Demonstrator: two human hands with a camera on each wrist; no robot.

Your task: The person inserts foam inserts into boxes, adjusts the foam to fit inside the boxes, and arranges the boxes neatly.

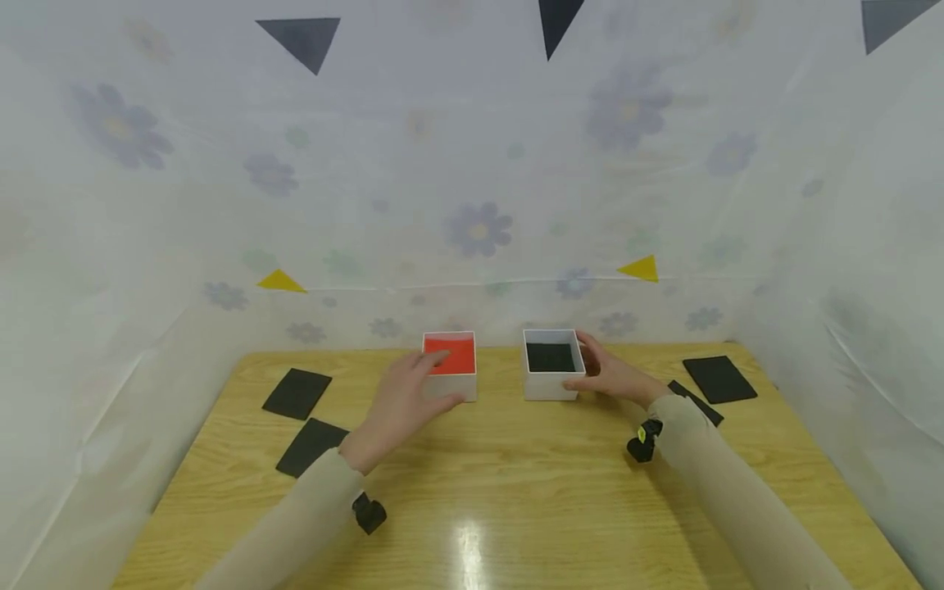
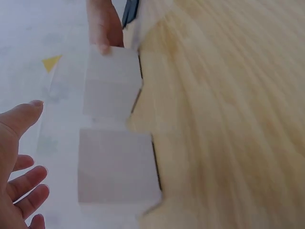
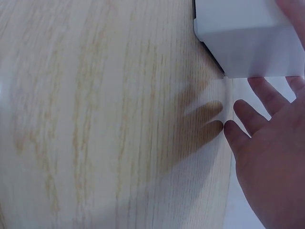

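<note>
Wooden table point(image 1: 516, 483), red-lined box point(image 1: 451, 365), black-lined box point(image 1: 551, 363)

Standing upright and open-topped near the far edge of the wooden tabletop: small square white cardboard box with red lining point(image 1: 450, 363), and just to its right, slightly apart, matching small square white cardboard box with black lining point(image 1: 551, 364).

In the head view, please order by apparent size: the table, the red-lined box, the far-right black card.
1. table
2. far-right black card and red-lined box: they look nearly alike, so I would not rank them.
</note>
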